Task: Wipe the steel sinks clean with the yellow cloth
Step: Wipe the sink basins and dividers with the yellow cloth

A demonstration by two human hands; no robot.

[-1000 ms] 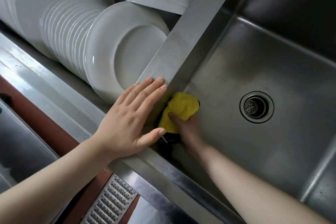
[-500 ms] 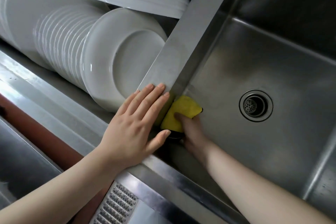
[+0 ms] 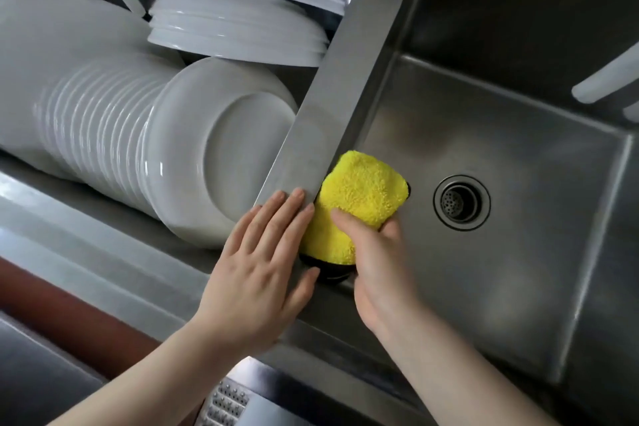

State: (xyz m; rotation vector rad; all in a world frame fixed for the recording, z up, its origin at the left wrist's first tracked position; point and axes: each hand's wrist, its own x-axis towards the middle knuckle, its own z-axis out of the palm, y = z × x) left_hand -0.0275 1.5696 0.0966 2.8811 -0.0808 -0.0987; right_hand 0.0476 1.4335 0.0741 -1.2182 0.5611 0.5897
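My right hand (image 3: 378, 263) grips the folded yellow cloth (image 3: 359, 197), thumb on top, and holds it against the left inner wall of the right steel sink (image 3: 501, 252), just under the divider. The cloth has a dark underside showing at its lower edge. My left hand (image 3: 262, 259) lies flat with straight fingers on the steel divider (image 3: 339, 86) between the two sinks, beside the cloth. The sink's round drain (image 3: 461, 202) sits right of the cloth.
The left sink holds stacks of white plates (image 3: 145, 149) and a pile of white bowls (image 3: 238, 31), close to the divider. A pale tube (image 3: 605, 79) reaches in at the right edge. A perforated metal grate (image 3: 224, 401) lies below the front rim.
The cloth and my right hand have come up the sink wall toward the divider, so more of the cloth shows. My left hand stays flat on the divider.
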